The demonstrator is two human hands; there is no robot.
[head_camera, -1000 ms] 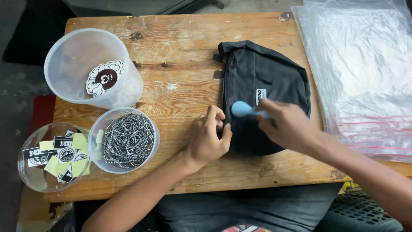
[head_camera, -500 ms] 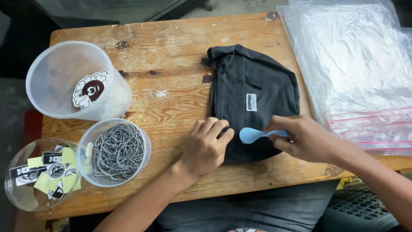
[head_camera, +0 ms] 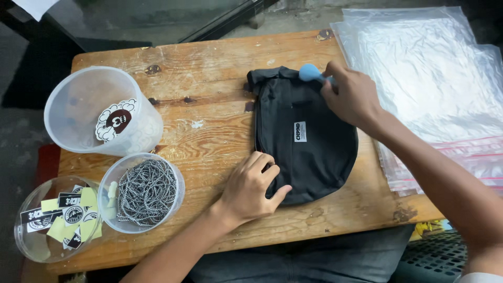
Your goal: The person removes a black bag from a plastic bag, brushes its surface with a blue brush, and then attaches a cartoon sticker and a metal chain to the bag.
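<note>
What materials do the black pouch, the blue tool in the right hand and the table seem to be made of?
Black pouch: probably woven synthetic fabric, matte, with soft folds and seams.
Blue tool, held in the right hand: likely plastic or rubber; smooth, rounded, evenly coloured.
Table: bare wood, worn, with visible grain, knots and cracks.
The left hand presses the pouch's lower edge.

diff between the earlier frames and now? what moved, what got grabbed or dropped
The right hand, gripping the blue tool throughout, swept it from the near part of the black pouch up to its far top edge. The left hand stayed pressed on the pouch's near left corner. Nothing was picked up or released. The tubs, chain and stack of clear bags did not move on the table.
</note>
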